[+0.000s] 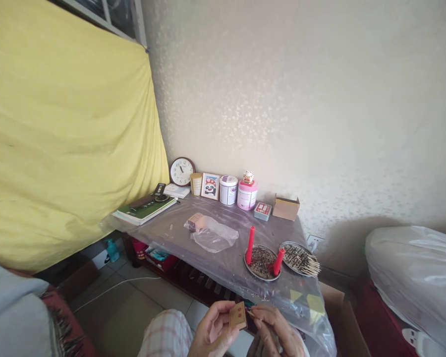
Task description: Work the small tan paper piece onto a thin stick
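At the bottom edge, my left hand pinches a small brown matchbox with red print. My right hand is closed beside it, its fingertips holding a thin stick against the box's right side. Both hands hover in front of a low table covered with clear plastic. On the table's near right, two red candles stand in a round metal plate. A second metal plate beside it holds several thin sticks.
Along the wall stand a round clock, a small framed picture, tins, a pink jar and a cardboard box. Books lie at the left, a plastic bag mid-table. A yellow sheet hangs left.
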The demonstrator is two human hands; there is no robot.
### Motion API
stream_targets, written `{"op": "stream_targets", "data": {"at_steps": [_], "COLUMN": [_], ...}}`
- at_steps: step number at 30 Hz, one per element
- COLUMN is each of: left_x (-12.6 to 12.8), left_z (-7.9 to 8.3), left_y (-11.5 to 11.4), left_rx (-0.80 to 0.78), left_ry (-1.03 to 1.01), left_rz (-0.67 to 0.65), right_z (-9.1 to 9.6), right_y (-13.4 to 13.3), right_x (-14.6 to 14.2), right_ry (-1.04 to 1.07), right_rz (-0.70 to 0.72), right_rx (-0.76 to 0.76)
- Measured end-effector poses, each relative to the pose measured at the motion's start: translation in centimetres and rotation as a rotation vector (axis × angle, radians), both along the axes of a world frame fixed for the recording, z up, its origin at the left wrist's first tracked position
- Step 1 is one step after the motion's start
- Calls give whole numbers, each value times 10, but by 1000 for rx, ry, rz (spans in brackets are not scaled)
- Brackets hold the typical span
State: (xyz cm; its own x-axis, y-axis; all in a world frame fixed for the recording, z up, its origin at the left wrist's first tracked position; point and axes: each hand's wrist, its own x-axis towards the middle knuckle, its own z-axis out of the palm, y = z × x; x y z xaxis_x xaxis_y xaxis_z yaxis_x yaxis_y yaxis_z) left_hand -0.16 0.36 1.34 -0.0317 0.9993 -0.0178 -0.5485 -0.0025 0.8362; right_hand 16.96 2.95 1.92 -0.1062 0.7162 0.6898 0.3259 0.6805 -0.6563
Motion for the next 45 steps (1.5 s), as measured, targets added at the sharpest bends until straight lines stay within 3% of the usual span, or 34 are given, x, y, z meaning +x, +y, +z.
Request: {"op": "stream_targets", "data": {"at_steps": [5, 12, 17, 37, 45], "left_x": [-2, -7, -5, 0, 0], "left_z": [-1, 17, 20, 20, 17], "left_y": [-1, 2, 6, 5, 6], "left_rx": [14, -7, -13, -26, -9], "left_ry": [69, 159, 144, 113, 86], "left_rz": [4, 34, 66, 74, 58], "right_z": [14, 32, 41, 41, 41], "right_y": [1, -5, -5, -8, -6], "right_x": [11, -8, -15, -22, -18], "right_ry": [-166, -16, 8, -5, -101], "right_rz": [110, -168, -210, -157, -182], "right_rx": [50, 45, 83, 119, 167]}}
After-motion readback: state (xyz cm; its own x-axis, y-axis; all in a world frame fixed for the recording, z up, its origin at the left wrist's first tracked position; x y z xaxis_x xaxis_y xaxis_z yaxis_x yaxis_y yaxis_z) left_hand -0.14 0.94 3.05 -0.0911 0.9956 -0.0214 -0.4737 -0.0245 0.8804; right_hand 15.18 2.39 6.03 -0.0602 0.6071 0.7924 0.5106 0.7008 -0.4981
